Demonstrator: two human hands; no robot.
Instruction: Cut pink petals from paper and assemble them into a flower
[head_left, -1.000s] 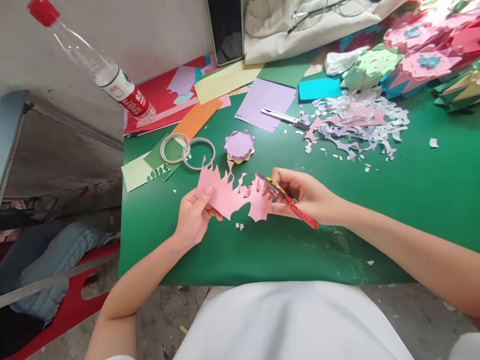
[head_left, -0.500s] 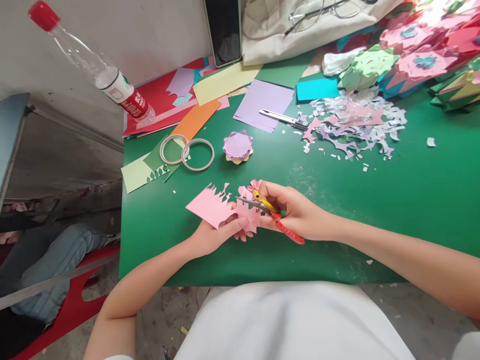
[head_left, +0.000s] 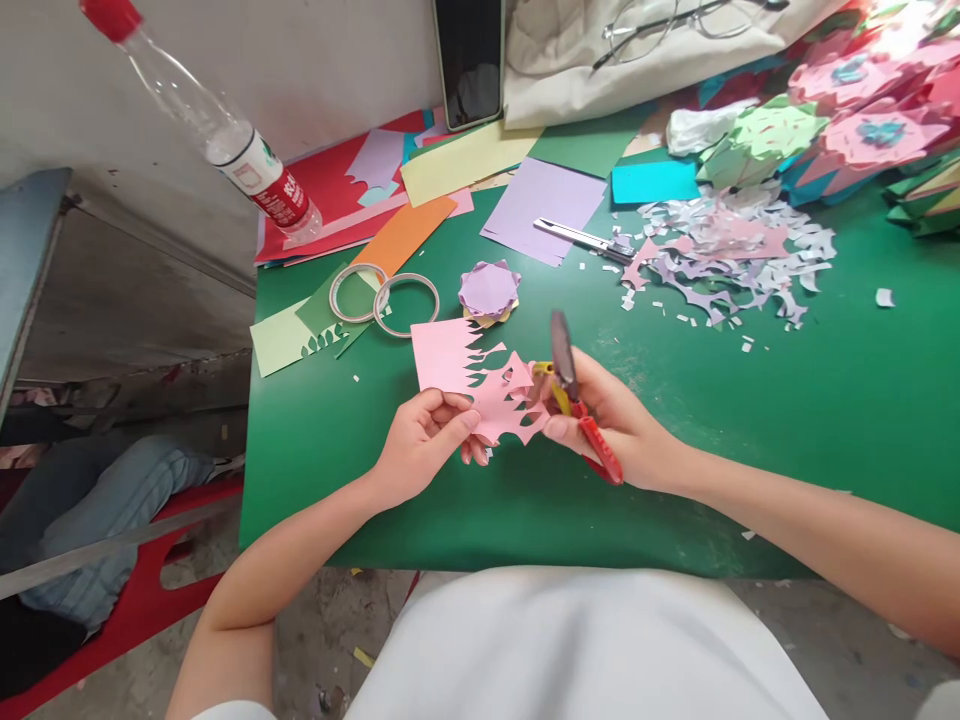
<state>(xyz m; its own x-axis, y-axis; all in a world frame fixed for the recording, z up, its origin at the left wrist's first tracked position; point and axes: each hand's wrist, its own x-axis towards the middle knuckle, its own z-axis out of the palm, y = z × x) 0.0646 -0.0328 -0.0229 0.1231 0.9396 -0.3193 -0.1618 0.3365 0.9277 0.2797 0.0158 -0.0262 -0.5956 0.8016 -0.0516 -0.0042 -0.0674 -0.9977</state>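
My left hand (head_left: 431, 440) pinches a sheet of pink paper (head_left: 442, 357) by its lower edge. The paper's left part is whole, while its right part is cut into jagged, petal-like shapes. Scissors (head_left: 564, 375) with red and yellow handles are in my right hand (head_left: 630, 425), their dark blades turned upward and away from the paper. The thumb of that hand sits close to the paper's cut right edge; whether it grips the edge I cannot tell. Just beyond the sheet stands a small layered paper piece (head_left: 489, 288), purple on top with yellow beneath.
Two tape rolls (head_left: 407, 304) lie by green paper strips. A utility knife (head_left: 581, 239) rests on purple sheets (head_left: 544, 200), with a pile of paper scraps (head_left: 739, 245) to its right. A plastic bottle (head_left: 259, 180), a phone (head_left: 469, 60) and folded paper flowers (head_left: 877, 135) are at the back.
The pink paper has turned and spread out flatter, its whole part moving up and right. The scissors have swung from pointing left across it to pointing up. The view has shifted slightly.
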